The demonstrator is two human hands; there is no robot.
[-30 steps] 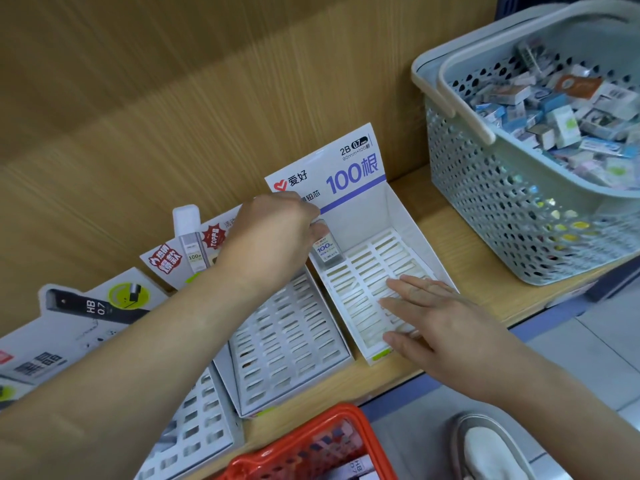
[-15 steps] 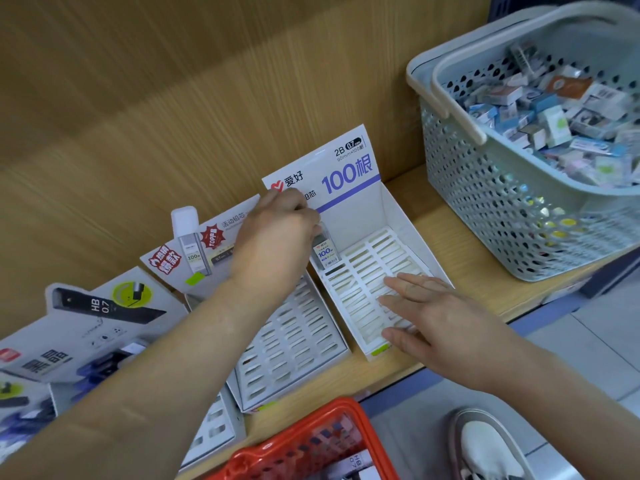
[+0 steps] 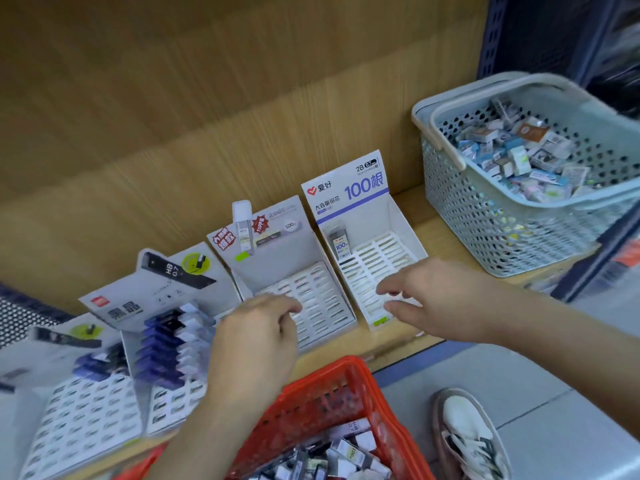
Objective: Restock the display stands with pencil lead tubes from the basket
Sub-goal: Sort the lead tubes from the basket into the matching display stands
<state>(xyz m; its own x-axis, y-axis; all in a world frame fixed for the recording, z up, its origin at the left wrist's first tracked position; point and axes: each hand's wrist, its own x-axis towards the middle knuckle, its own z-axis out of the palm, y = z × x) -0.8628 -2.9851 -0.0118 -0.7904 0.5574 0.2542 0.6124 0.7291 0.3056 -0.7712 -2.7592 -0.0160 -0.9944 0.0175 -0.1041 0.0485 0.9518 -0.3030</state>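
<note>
Several white slotted display stands line the wooden shelf. The right stand point(image 3: 398, 252), with a "100" header card, has one pencil lead tube point(image 3: 341, 242) upright in its back-left slot. The middle stand point(image 3: 320, 292) holds none. A left stand point(image 3: 166, 344) carries dark blue tubes. The red basket point(image 3: 313, 386) at the bottom holds several lead tubes point(image 3: 349, 452). My left hand point(image 3: 256, 344) hovers over the middle stand's front, fingers loosely curled, holding nothing. My right hand point(image 3: 436, 299) is at the front of the right stand, fingers relaxed and holding nothing.
A grey-blue perforated basket point(image 3: 485, 216) full of small boxes stands on the shelf at the right. A further stand point(image 3: 86, 420) lies at the far left. Below the shelf edge are tiled floor and a white shoe point(image 3: 467, 434).
My left hand has let go of the tube in the right stand's back-left slot and drawn back toward me. My right hand has lifted off the stand's front. The view has pulled back.
</note>
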